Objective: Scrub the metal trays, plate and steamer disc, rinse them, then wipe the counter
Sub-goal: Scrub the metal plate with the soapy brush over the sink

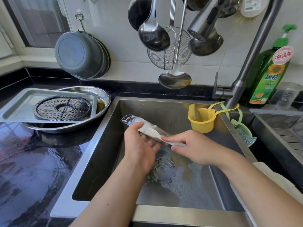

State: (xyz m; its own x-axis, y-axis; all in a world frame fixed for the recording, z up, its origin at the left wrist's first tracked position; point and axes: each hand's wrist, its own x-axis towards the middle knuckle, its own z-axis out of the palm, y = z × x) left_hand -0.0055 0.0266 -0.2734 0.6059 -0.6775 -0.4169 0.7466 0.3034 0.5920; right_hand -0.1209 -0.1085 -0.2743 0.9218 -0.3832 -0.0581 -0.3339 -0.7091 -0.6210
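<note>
Hands work over the sink [164, 108] in the head view. The left hand [139, 145] holds a narrow metal tray [131, 119] edge-on above the drain [162, 171], thumb on top and fingers curled beneath it. The right hand [195, 148] pinches a white cloth [152, 133] and presses it against the tray. Suds [185, 179] lie on the sink floor beside the drain.

On the wet black counter [32, 161] to the left sits a round plate [100, 94]; a rectangular tray [19, 104] lies across it, and the perforated steamer disc [63, 108] rests in that tray.

At the right, behind the tap [255, 51], stands a green soap bottle [270, 69]. Its round red sticker reads "食品用", and the label below shows a sunflower and the characters "绿劲"; the smaller print is too fine to read. A yellow cup [202, 118] hangs at the sink corner. Ladles [154, 33] and a wire skimmer [168, 54] hang on the wall, with grey basins [80, 54] to their left.
</note>
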